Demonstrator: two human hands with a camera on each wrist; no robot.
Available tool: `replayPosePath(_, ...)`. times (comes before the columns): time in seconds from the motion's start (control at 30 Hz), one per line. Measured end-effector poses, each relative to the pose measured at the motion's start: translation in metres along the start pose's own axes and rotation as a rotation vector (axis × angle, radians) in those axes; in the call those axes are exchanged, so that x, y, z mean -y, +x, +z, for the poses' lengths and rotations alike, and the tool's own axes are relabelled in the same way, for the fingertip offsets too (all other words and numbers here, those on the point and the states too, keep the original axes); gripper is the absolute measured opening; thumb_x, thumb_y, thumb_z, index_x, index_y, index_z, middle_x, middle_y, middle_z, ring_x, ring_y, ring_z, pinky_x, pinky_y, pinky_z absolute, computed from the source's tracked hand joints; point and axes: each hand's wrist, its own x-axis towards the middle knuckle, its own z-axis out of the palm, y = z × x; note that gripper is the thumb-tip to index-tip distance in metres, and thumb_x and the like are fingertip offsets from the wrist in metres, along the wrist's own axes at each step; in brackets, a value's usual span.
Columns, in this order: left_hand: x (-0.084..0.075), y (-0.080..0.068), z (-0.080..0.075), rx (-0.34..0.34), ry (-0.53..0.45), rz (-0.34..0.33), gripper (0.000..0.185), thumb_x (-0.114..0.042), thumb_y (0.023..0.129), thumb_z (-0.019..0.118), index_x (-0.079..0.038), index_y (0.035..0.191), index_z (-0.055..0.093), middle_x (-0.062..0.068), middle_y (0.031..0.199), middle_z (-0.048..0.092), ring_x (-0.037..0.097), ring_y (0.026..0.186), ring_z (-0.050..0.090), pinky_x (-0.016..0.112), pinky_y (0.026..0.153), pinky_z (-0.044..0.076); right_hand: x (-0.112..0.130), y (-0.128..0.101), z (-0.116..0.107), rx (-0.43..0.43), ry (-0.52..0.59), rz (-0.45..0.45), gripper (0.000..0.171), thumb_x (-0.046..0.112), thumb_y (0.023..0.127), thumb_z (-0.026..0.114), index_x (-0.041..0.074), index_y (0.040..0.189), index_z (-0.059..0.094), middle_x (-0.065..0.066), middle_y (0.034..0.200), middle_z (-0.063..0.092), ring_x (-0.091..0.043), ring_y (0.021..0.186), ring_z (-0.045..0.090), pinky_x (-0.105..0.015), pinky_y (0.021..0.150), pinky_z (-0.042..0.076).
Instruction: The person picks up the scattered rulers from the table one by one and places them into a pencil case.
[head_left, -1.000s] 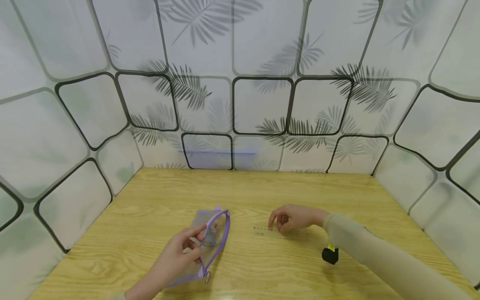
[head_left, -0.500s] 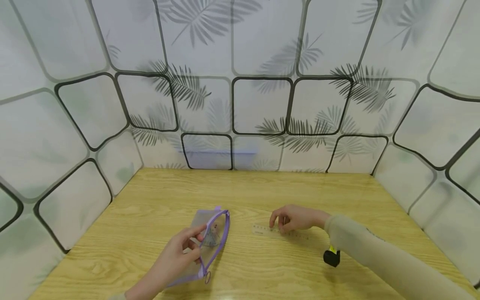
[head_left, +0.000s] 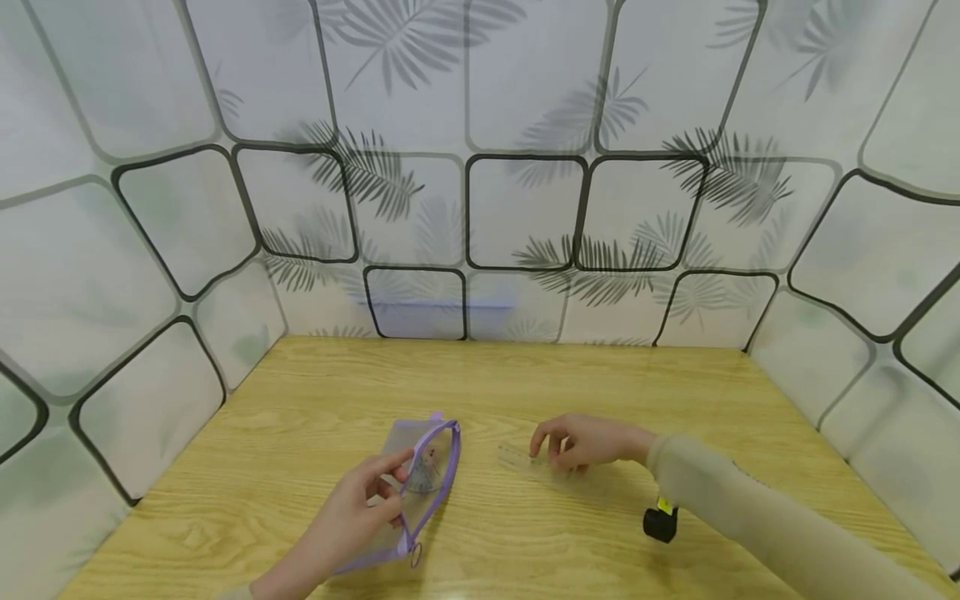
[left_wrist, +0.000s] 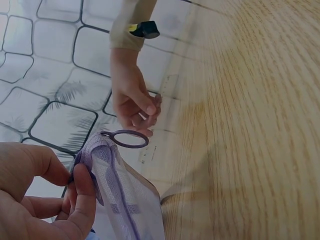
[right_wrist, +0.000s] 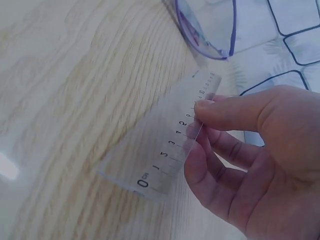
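Note:
My left hand [head_left: 352, 508] pinches the edge of a mesh zip pouch [left_wrist: 130, 200] with purple trim, and the pouch's mouth gapes toward the right. Something pale blue with a small figure-like pattern [head_left: 424, 472] shows at the pouch; whether it is printed on or lies inside, I cannot tell. Right of the pouch, my right hand [head_left: 592, 440] grips a clear plastic ruler [right_wrist: 155, 135] by its numbered long edge, between thumb and fingers. In the right wrist view the ruler is tilted, its zero end toward the camera.
A black tape measure [head_left: 660, 524] with a yellow part is close to the right forearm's sleeve. The wood-grain table [head_left: 360, 375] is enclosed on three sides by a patterned curtain [head_left: 525, 208]. A purple ring [left_wrist: 129, 139] hangs from the pouch's zip end.
The right hand has gripped the ruler and shifted slightly left; the ruler has turned, its left end now farther back. The left hand and pouch stay put.

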Motion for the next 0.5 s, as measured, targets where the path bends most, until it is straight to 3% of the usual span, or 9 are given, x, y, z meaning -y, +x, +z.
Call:
replayPosePath(0.33,0.0,0.0,0.0,0.002,-0.007,-0.002,0.062,0.006,0.085,0.056,0.011,0.144,0.04,0.018,0.113,0.051,0.006,0.075,0.055,0.029,0.063,0.059,0.01,0.008,0.015,-0.079,0.133,0.019,0.022,0.008,0.095,0.06,0.014,0.115,0.065,-0.006,0.089,0.065,-0.014,0.061,0.056,-0.035,0.056,0.057)
replayPosePath(0.5,0.0,0.0,0.0,0.001,-0.005,-0.005,0.062,0.006,0.085,0.056,0.011,0.145,0.04,0.018,0.113,0.052,0.006,0.075,0.055,0.029,0.063,0.059,0.016,0.013,0.023,-0.139,0.198,0.044,0.023,0.008,0.092,0.064,0.014,0.114,0.067,-0.006,0.088,0.066,-0.013,0.062,0.057,-0.03,0.056,0.056)
